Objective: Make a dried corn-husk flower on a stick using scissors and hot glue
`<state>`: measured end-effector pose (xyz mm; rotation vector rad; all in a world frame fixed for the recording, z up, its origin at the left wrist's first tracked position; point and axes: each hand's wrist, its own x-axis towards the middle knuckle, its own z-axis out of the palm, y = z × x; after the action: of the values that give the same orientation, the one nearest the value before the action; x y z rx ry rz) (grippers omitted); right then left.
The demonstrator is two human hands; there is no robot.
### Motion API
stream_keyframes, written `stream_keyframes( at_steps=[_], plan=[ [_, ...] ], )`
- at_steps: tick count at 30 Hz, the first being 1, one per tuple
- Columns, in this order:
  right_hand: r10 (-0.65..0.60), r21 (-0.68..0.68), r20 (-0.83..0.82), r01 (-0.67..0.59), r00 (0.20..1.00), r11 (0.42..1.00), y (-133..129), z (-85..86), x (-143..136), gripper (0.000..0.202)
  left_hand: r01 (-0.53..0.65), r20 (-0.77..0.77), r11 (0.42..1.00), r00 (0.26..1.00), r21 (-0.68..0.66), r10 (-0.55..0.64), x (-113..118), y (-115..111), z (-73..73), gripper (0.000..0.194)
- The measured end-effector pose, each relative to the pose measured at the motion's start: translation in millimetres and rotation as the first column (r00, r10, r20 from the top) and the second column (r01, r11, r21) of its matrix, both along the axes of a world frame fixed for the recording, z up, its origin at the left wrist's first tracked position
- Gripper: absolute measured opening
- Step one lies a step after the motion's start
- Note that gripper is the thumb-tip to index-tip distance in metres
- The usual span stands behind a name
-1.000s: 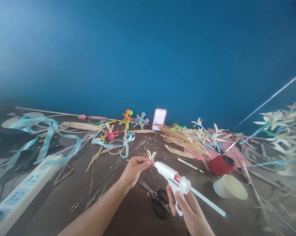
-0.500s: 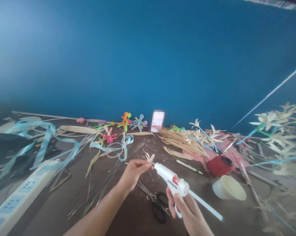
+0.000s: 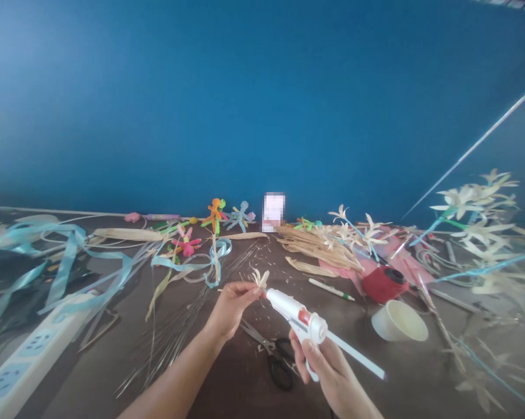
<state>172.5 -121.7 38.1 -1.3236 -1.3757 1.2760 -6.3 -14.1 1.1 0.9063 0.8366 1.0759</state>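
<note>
Between its thumb and fingers, my left hand (image 3: 238, 299) pinches a small pale flower (image 3: 259, 278) by its base, petals pointing up. My right hand (image 3: 321, 358) is wrapped round the handle of a white glue gun (image 3: 291, 308), whose nozzle end is at the flower's base; whether they touch is hidden. A long white glue stick (image 3: 358, 356) sticks out of the gun's back. Black-handled scissors (image 3: 273, 349) lie partly open on the dark table below the two hands.
A white power strip (image 3: 35, 343) and blue ribbon (image 3: 70, 253) lie at left, beside thin wires (image 3: 175, 331). Dried husks (image 3: 319, 247), a pen (image 3: 331, 289), a red tape dispenser (image 3: 385, 284), a cream cup (image 3: 400, 321) and pale flowers (image 3: 463, 201) are at right.
The whole view has shifted slightly, so things appear a little further left. The flower is tilted somewhat differently, with its petals more spread. Both hands keep their holds.
</note>
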Motion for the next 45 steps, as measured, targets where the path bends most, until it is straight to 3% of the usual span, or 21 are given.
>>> stream_keyframes(
  at_steps=[13, 16, 18, 21, 24, 27, 31, 34, 38, 40, 43, 45],
  plan=[
    [-0.047, 0.05, -0.004, 0.048, 0.999, 0.998, -6, -3.4, -1, 0.041, -0.022, -0.043, 1.0, 0.999, 0.016, 0.022, 0, -2, 3.8, 0.008],
    [-0.143, 0.126, 0.016, 0.14, 0.99, 0.982, -12, -6.2, 4, 0.038, -0.022, -0.033, 1.0, 0.999, 0.013, 0.022, -1, -2, 5.4, 0.008],
    [-0.254, 0.223, 0.115, 0.224, 0.96, 0.949, -15, -5.9, 13, 0.034, -0.029, -0.033, 1.0, 0.999, 0.002, 0.029, -1, -1, 5.6, 0.008],
    [-0.356, 0.369, 0.408, 0.205, 0.84, 0.907, -16, -5.3, 36, 0.032, -0.037, -0.052, 0.999, 0.998, 0.008, 0.037, 0, 0, 5.0, 0.008],
    [-0.41, 0.399, 0.7, 0.157, 0.585, 0.904, -13, -12.9, 58, 0.027, -0.048, -0.057, 0.998, 0.997, 0.027, 0.05, 0, 1, 2.8, 0.007],
    [-0.439, 0.413, 0.815, 0.152, 0.378, 0.898, -7, -32.1, 70, 0.025, -0.059, -0.03, 0.998, 0.998, 0.022, 0.06, -1, 2, 0.4, 0.007],
    [-0.442, 0.424, 0.845, 0.126, 0.3, 0.897, 4, -60.1, 83, 0.026, -0.062, 0.015, 0.998, 0.998, 0.017, 0.061, -1, 1, 1.2, 0.009],
    [-0.451, 0.436, 0.847, 0.118, 0.282, 0.892, 11, -64.8, 91, 0.035, -0.063, 0.046, 0.998, 0.997, 0.012, 0.063, 1, 0, 4.6, 0.01],
    [-0.492, 0.49, 0.806, 0.095, 0.329, 0.867, 11, -37.2, 74, 0.048, -0.054, 0.091, 0.998, 0.994, 0.012, 0.053, 2, -3, 8.6, 0.01],
    [-0.516, 0.539, 0.711, 0.101, 0.478, 0.836, 11, -16.2, 48, 0.042, -0.059, 0.079, 0.997, 0.995, 0.039, 0.056, 2, -4, 10.0, 0.009],
    [-0.309, 0.48, 0.545, 0.012, 0.78, 0.877, 20, 6.0, 1, 0.027, -0.067, 0.006, 0.992, 0.998, 0.109, 0.066, 2, -6, 11.6, 0.005],
    [-0.247, 0.453, 0.404, 0.042, 0.881, 0.891, 34, 10.7, -25, 0.024, -0.069, -0.041, 0.979, 0.996, 0.194, 0.079, 1, -7, 12.6, 0.004]
  ],
)
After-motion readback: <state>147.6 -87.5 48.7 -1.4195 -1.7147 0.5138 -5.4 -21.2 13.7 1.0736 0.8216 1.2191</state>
